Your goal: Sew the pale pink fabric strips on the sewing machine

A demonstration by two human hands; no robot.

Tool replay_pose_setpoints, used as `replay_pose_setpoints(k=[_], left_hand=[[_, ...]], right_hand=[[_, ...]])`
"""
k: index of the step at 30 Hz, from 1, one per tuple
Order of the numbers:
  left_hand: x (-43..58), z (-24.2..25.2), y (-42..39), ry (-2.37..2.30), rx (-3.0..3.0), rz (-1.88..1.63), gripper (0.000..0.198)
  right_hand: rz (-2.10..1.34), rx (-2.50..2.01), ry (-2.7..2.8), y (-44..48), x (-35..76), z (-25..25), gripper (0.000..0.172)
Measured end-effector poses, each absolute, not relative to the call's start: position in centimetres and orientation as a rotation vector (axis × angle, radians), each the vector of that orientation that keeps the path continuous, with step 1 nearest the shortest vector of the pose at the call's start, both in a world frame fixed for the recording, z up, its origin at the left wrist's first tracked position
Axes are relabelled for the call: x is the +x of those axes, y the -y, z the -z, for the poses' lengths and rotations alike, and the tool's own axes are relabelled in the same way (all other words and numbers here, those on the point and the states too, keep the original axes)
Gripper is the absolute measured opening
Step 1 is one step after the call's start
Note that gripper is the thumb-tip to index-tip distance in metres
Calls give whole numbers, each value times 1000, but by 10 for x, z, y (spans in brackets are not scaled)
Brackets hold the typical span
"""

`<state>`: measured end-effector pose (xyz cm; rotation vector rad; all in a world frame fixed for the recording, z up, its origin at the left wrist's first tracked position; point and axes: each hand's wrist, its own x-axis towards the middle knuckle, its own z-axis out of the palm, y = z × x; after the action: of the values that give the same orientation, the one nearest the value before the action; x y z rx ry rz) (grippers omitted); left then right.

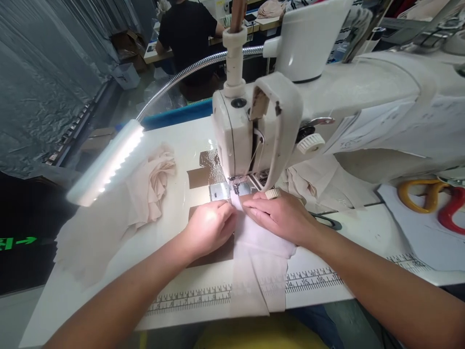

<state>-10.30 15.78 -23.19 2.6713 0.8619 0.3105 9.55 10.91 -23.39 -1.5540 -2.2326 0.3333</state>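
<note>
A strip of thin pale fabric [263,237] lies under the needle area of a white sewing machine [232,131] and hangs down over the table's front edge. My left hand [214,225] is closed, its curled fingers pinching the fabric's left edge just in front of the presser foot [238,188]. On the right side of the strip, my right hand [281,213] grips the fabric with fingers close together, beside the foot. The undersides of both hands and the fingertips' exact hold are hidden.
A lit lamp [109,162] on a flexible metal neck hangs at the left. Crumpled pale fabric [148,189] lies beneath it, with more fabric [327,186] right of the machine. Scissors with orange handles [423,196] rest at the right. A printed ruler [196,298] runs along the front edge. A person [185,39] sits beyond.
</note>
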Motion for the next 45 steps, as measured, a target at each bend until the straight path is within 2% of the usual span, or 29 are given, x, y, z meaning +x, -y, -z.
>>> replay_pose_setpoints(k=[7,15,20,27,33,37,45], left_hand=[[-98,242,-156,-849,2782,-362,26],[-105,241,-159,-796,2550,-528,15],[-106,242,-159,-788,2514,-575,17],[-113,235,-167,-745,2535,-464,16],[-116,233,-180,-496,2908,-349,31],[-117,237,-186,-429,3022,-221,34],[-124,244,-189,-361,3068,-259,32]], right_hand=[[-250,-1505,2208,-106,95,239,31],[-200,-1448,2207,-109,98,246,34],[-231,-1331,2282,-112,100,247,30],[-107,-1279,2456,-115,99,241,28],[-75,-1275,2448,-115,98,243,26],[-90,-1280,2421,-114,99,245,28],[-49,-1223,2380,-114,98,248,29]])
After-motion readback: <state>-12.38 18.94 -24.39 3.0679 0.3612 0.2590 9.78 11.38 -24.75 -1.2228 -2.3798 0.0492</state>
